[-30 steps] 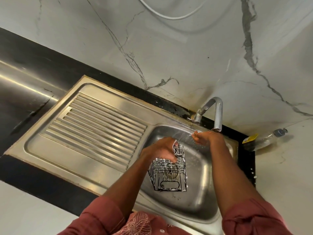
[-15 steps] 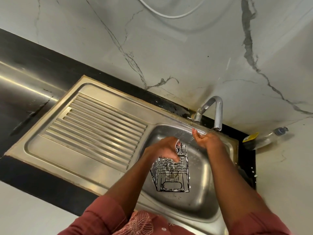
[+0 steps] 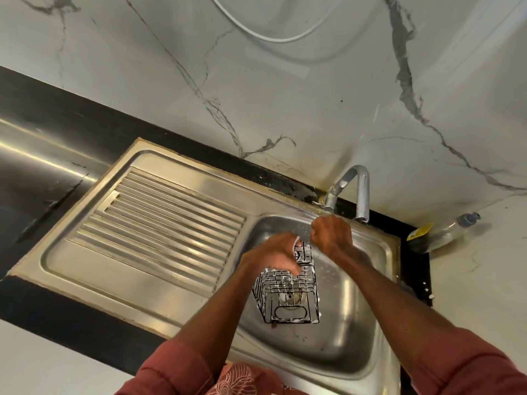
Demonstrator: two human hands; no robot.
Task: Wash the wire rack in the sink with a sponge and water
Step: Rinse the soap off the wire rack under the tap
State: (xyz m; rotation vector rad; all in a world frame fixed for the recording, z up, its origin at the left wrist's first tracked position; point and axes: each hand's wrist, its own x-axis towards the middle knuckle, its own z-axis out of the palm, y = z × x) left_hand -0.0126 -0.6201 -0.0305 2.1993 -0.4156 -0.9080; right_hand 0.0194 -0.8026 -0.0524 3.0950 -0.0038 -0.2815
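Steel sink point(image 3: 370, 332) basin – left hand point(image 3: 273, 253) grips the sudsy wire rack point(image 3: 288, 292) to steady it, right hand point(image 3: 332, 233) fisted by the tap point(image 3: 358, 192), probably rinsing.

Silver stainless-steel sink point(image 3: 379, 303) with ribbed drainboard at nine o'clock; black countertop strip point(image 3: 85, 121) around it. White marble wall point(image 3: 285, 81) with grey veins. Black wire rack point(image 3: 288, 295) flecked with white foam. Rust-red sleeves point(image 3: 467, 369). Yellow-labelled clear bottle point(image 3: 439, 232) at three o'clock.
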